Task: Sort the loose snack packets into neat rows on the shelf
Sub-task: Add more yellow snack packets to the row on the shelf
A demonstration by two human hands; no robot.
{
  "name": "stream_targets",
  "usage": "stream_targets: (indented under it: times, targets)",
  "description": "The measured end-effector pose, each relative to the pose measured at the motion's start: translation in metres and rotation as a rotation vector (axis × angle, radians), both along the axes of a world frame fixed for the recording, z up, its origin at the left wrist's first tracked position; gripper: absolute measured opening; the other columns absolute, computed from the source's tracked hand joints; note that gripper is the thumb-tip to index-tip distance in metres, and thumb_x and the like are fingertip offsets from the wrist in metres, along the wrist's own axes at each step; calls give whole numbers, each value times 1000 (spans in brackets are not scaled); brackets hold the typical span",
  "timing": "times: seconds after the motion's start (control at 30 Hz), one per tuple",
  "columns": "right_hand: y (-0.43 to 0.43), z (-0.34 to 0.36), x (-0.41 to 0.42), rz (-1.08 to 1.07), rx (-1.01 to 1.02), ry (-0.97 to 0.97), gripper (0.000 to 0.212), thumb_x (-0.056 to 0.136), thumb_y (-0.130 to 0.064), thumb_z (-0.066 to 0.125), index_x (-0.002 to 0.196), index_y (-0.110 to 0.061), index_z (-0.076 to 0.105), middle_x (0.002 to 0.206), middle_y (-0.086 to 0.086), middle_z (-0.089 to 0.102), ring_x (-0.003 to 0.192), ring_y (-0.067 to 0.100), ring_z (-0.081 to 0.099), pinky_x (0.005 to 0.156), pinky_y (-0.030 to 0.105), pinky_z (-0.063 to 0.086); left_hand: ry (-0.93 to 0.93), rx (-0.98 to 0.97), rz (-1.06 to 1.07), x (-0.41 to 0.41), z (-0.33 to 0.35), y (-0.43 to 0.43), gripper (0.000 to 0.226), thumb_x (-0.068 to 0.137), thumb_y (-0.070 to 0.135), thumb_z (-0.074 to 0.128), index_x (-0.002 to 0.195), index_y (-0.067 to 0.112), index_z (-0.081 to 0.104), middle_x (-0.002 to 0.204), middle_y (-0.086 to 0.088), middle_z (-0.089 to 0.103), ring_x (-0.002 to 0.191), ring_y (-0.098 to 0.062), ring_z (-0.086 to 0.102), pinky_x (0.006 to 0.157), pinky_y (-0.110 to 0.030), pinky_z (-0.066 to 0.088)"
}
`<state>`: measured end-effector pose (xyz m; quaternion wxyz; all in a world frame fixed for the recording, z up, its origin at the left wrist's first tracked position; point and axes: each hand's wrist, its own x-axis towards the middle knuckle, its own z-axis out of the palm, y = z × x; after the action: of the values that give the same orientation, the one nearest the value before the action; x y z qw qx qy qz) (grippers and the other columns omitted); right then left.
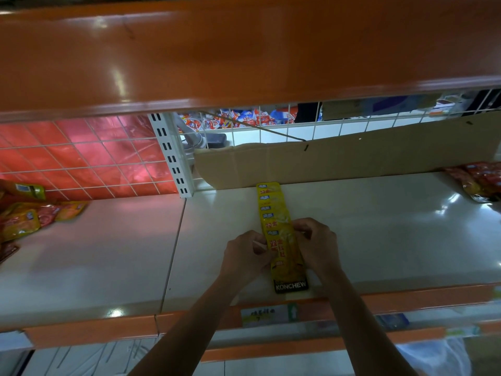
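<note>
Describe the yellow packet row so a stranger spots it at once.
On the white shelf, before the cardboard, the yellow row runs front to back between the left hand and right hand. It alone is neatly overlapped; the left pile and red packets lie loose.

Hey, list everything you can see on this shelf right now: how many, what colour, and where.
yellow packets: one overlapping row, count unclear, yellow, mid-shelf, front to back
loose packets: one pile, yellow, orange, red, far left
red packets: a few, red with yellow, far right
shelf: one, cream, orange front edge, below everything
cardboard sheet: one, brown, along the back
wire grid: two panels, white, behind the shelf
upper shelf: one, orange, overhead
left hand: one, pinching the row's left edge
right hand: one, pinching its right edge
</note>
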<state>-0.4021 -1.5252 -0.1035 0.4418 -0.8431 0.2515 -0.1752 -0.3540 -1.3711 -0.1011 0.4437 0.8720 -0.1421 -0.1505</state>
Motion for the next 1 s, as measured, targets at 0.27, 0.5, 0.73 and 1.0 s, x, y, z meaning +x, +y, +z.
stream_targets:
  times: [0.27, 0.5, 0.73, 1.0]
  targets:
    - [-1, 0, -1, 15, -44, 19, 17, 87, -14, 64, 102, -16, 72, 96, -1, 73, 78, 8, 60, 73, 19, 43, -24, 50, 9, -1, 0, -3, 19, 79, 29, 74, 91, 23, 61, 79, 3, 69, 74, -13, 68, 73, -30, 56]
    - [2, 2, 0, -7, -104, 26, 17, 87, -15, 63, 102, -16, 71, 96, -1, 72, 79, 11, 61, 70, 20, 39, -67, 97, 14, 0, 0, 1, 23, 80, 39, 72, 92, 22, 62, 76, 9, 65, 68, -7, 63, 64, -20, 51]
    - [24, 10, 13, 17, -290, -3, 23, 88, -12, 61, 110, -12, 68, 109, 8, 67, 100, 26, 59, 81, 29, 42, -147, 151, 68, 9, 4, 21, 17, 86, 41, 64, 93, 25, 66, 85, 9, 67, 81, -8, 64, 69, -16, 44]
    - [96, 16, 38, 242, -312, -79, 19, 85, -15, 59, 99, -10, 71, 101, 8, 71, 97, 30, 63, 85, 36, 48, -347, 222, 123, 22, 6, 76, 19, 90, 34, 61, 101, 19, 67, 101, 4, 69, 92, -12, 64, 84, -26, 51]
